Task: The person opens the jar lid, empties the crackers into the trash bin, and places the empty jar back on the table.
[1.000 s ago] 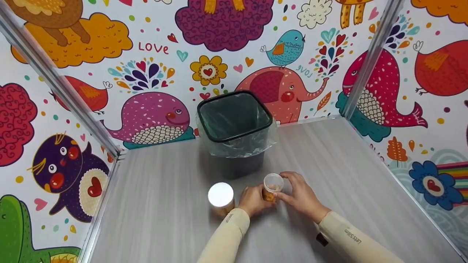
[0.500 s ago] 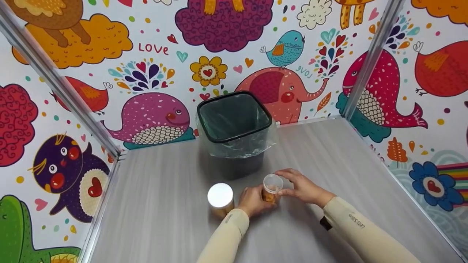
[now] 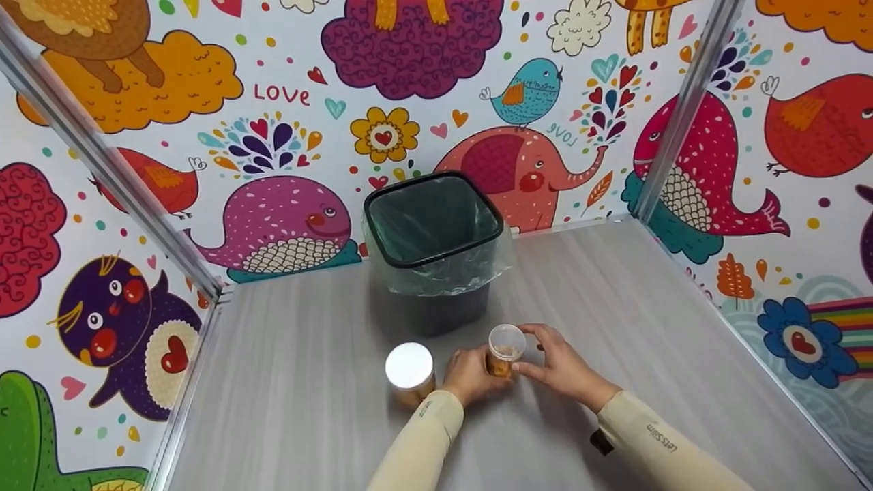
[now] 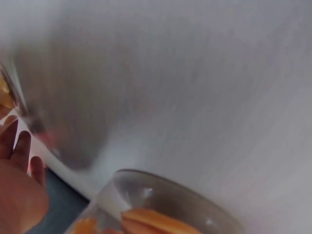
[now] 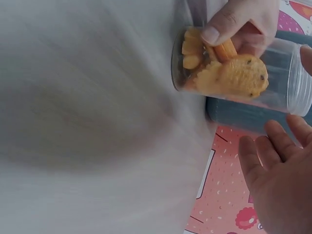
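My left hand (image 3: 468,375) grips a clear plastic jar (image 3: 506,354) above the grey table. Yellow-orange food pieces (image 5: 229,75) fill the jar's lower part, among them a biscuit-like one with dark dots; the left thumb (image 5: 218,30) lies across its side. My right hand (image 3: 559,368) is at the jar's right side, thumb and index fingertips right at the rim. Its other fingers (image 5: 251,156) are spread in the right wrist view. Beside the left wrist stands a second jar with a white lid (image 3: 410,365).
Behind the hands stands a dark bin (image 3: 443,307) with a clear liner (image 3: 450,276) folded over its rim. Cartoon-printed walls (image 3: 389,61) with metal corner strips enclose the table (image 3: 293,382).
The right fingertips first shifted a little around the rim while the forearm drew right, then came back closer to their former place. The left hand keeps its grip; the jar barely moves.
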